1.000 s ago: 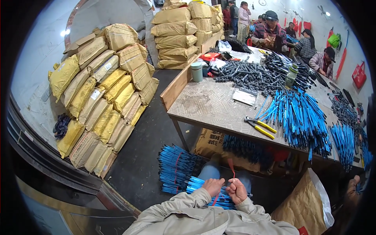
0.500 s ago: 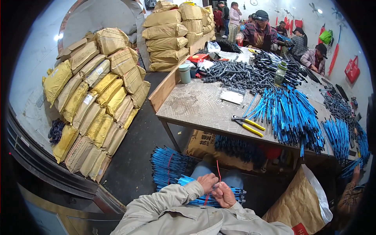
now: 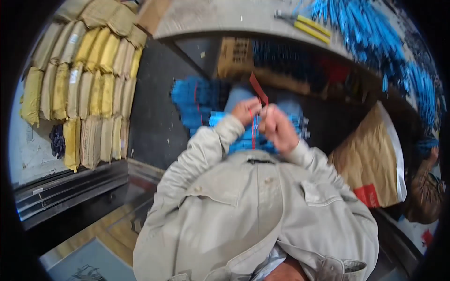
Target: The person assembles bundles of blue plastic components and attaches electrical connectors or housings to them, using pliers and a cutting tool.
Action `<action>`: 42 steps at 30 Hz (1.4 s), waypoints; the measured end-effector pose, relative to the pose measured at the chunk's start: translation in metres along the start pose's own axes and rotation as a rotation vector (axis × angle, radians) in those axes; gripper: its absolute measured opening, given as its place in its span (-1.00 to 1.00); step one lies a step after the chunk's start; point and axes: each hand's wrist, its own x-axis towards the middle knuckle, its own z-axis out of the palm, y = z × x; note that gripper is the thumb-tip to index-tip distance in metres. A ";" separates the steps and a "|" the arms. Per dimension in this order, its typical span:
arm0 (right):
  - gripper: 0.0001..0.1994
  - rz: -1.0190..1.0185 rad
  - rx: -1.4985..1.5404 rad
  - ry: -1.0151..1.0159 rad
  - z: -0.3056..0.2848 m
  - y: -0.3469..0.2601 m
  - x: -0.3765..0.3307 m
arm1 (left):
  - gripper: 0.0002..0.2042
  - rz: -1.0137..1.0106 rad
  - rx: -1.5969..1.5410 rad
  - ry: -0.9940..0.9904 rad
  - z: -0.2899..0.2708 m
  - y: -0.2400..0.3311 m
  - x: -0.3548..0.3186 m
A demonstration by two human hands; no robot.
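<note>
Stacked along the left wall: yellow and tan sacks (image 3: 84, 89), row on row, well apart from the work. Overhead in view, the counter (image 3: 220, 18) edge, with yellow-handled pliers (image 3: 304, 25) on it and a spread of blue sticks (image 3: 370, 33) to the right. Under the counter, a cardboard box (image 3: 234, 56); to the right on the floor, a brown paper bag (image 3: 370, 159). Nothing between the hands and the bundle, though the beige jacket (image 3: 253, 210) fills the lower frame. Left hand (image 3: 246, 111) and right hand (image 3: 277, 126) close together over the lap, each grip closed in a pinch on a thin red band (image 3: 254, 122) (blurred, so exact finger placement cannot be told). Band strung between and just above the two grips, running roughly upright, one free end (image 3: 258, 89) tilting up and left. Beneath the hands, touching or just under them, a bundle of blue sticks (image 3: 243, 136) lying across the lap, long axis left to right.
</note>
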 end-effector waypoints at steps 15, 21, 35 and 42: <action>-0.75 -0.689 -1.661 0.471 -0.006 -0.044 -0.013 | -0.76 -0.249 -0.443 -0.125 -0.003 0.008 -0.009; -0.78 -0.754 -2.073 0.120 0.028 -0.033 -0.001 | -0.78 -0.247 -0.421 -0.111 0.000 0.004 -0.009; -0.86 0.176 -1.941 0.129 0.009 -0.009 0.030 | -0.78 -0.190 -0.605 -0.054 -0.007 0.004 -0.004; -0.90 -0.276 -1.981 0.410 0.005 0.016 0.025 | -0.79 -0.182 -0.598 -0.075 -0.006 -0.001 -0.003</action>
